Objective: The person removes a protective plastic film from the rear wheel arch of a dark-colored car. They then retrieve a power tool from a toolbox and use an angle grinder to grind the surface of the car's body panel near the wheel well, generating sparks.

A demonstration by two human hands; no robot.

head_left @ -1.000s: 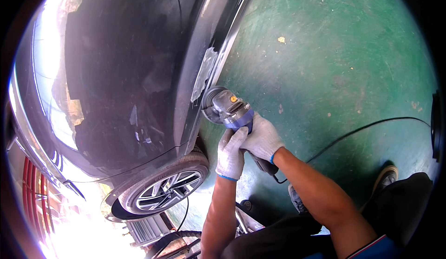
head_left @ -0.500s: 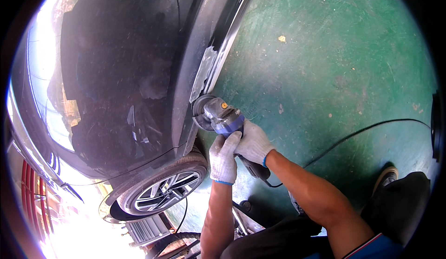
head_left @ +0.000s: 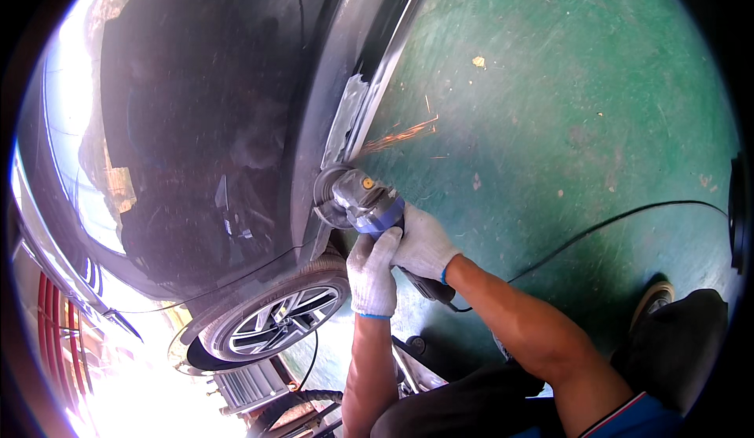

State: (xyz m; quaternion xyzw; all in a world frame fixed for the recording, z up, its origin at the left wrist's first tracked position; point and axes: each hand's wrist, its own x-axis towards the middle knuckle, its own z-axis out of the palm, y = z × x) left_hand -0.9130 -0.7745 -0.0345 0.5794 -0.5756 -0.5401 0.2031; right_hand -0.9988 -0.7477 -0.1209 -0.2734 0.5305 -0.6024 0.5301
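An angle grinder (head_left: 375, 207) with a blue-grey body is held between both of my hands, which wear white knit gloves with blue cuffs. My left hand (head_left: 372, 277) closes on its near side, just below the blue band. Wrapped round the body from the right is my right hand (head_left: 426, 243). The grinder's disc (head_left: 331, 191) meets the lower side edge of a dark car (head_left: 212, 116), ahead of the wheel. Orange sparks (head_left: 402, 134) fly off to the upper right. Bare, scraped metal (head_left: 344, 120) shows along the sill beyond the disc.
The car's wheel (head_left: 283, 320) stands close to my left forearm. A black power cord (head_left: 597, 228) curves across the green floor (head_left: 565, 108) to the right. Grey ridged box (head_left: 250, 388) and hoses lie at the lower left. My shoe (head_left: 653, 301) is at the right.
Both hands have moved the grinder slightly left, further onto the car's edge. Orange sparks now spray from the disc, where none showed before.
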